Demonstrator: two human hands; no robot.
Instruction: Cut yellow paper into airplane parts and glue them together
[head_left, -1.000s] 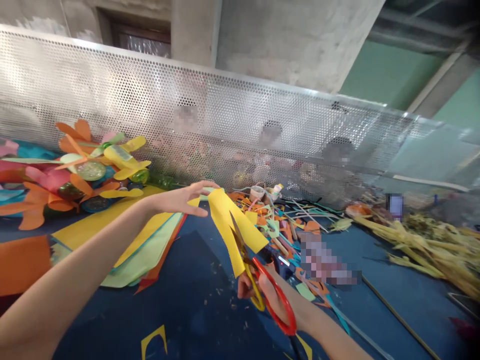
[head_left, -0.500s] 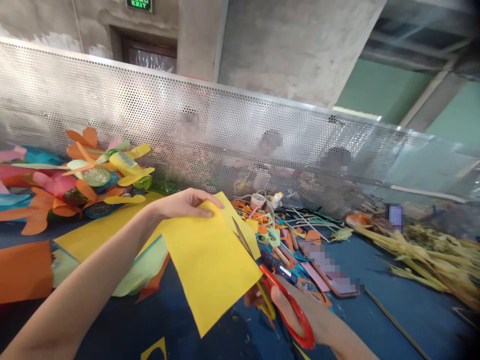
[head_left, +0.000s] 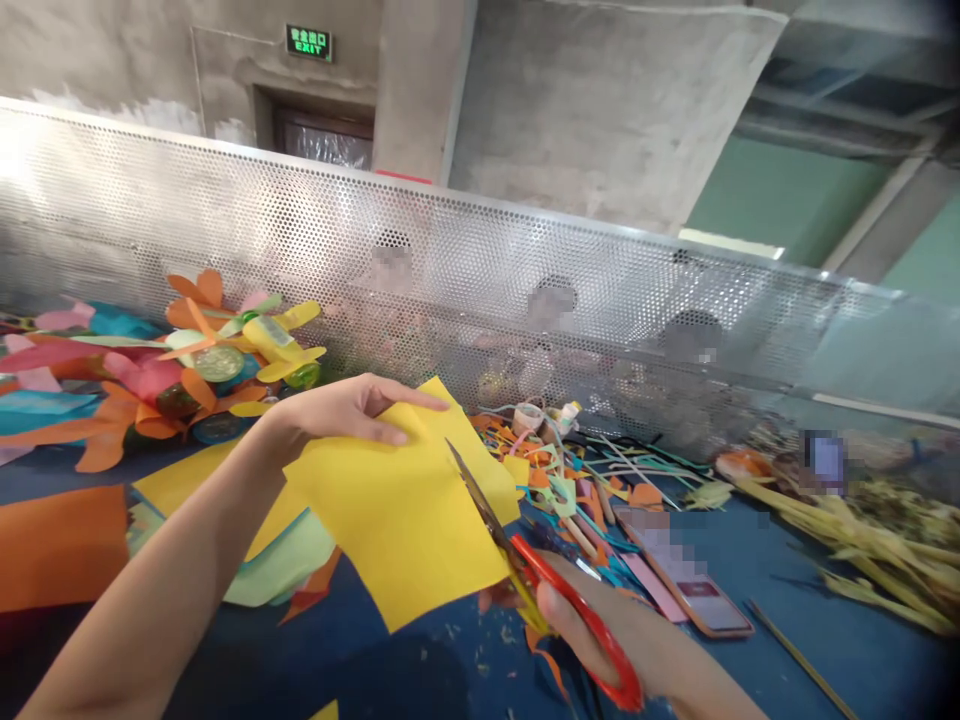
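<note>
My left hand (head_left: 356, 415) pinches the top edge of a yellow sheet of paper (head_left: 397, 520), thumb on the near face and fingers behind it. The sheet hangs above the blue table (head_left: 360, 670), its lower corner pointing down. In my right hand (head_left: 570, 610) is a pair of scissors (head_left: 581, 610) with red and yellow handles. Their blades lie along a cut in the sheet, the tip pointing up and left toward my left hand. Part of the lower blade is hidden by the paper.
Colourful paper flowers and bottles (head_left: 217, 365) are heaped at the left, near an orange sheet (head_left: 60, 545) and pale green paper (head_left: 281, 570). Paper scraps, a phone (head_left: 690, 580), a thin stick (head_left: 799, 655) and dried husks (head_left: 840, 540) lie right. A perforated metal panel (head_left: 465, 240) stands behind.
The scissors have moved up and left relative to the sheet, their blades nearer together. The sheet's lower corner has risen slightly. The whole view has shifted a little.
</note>
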